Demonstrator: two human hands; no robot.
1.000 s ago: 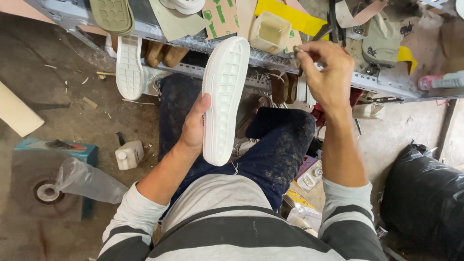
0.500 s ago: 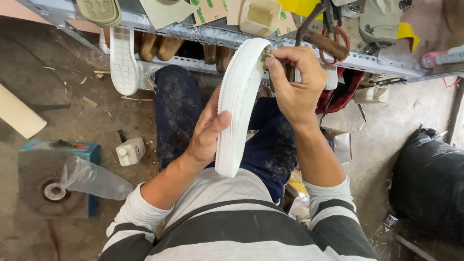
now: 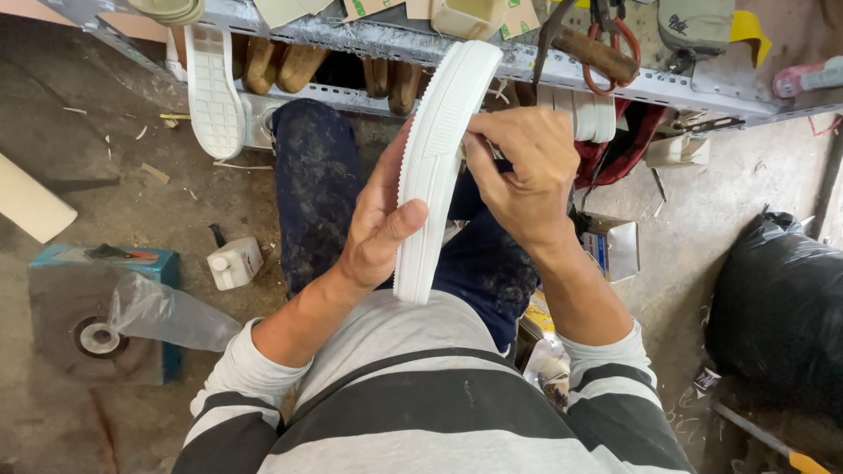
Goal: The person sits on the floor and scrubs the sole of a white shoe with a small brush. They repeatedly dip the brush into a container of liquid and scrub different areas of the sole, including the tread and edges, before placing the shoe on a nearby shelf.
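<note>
The person sits and holds a white shoe sole (image 3: 436, 167) on edge, above the lap, in the middle of the view. The sole runs from 12 o'clock, where its tip almost reaches the metal shelf (image 3: 562, 66), down to 6 o'clock near the striped shirt (image 3: 421, 404). Its ribbed side wall faces the camera.

The left hand (image 3: 379, 219) is at 9 o'clock of the sole. Its grip is closed on the sole: the thumb presses across the ribbed edge and the palm lies behind it. The right hand (image 3: 522, 171) is at 3 o'clock of the sole, with the fingers bent together and the fingertips touching the upper edge of the sole. It pinches something small there, but I cannot tell what it is.

Under the sole are the legs in dark blue trousers (image 3: 320, 184), dusty with pale marks.

At 10 o'clock another white sole (image 3: 213, 92) hangs from the shelf with its patterned bottom outward. On the shelf at 1 o'clock lie pliers with red handles (image 3: 606, 48). On the floor at 8 o'clock stands a small white bottle (image 3: 234, 262), and beside it a blue box (image 3: 97, 307) with a clear plastic bag (image 3: 167, 314) on it. At 3 o'clock, well apart, is a black plastic bag (image 3: 777, 307).
</note>
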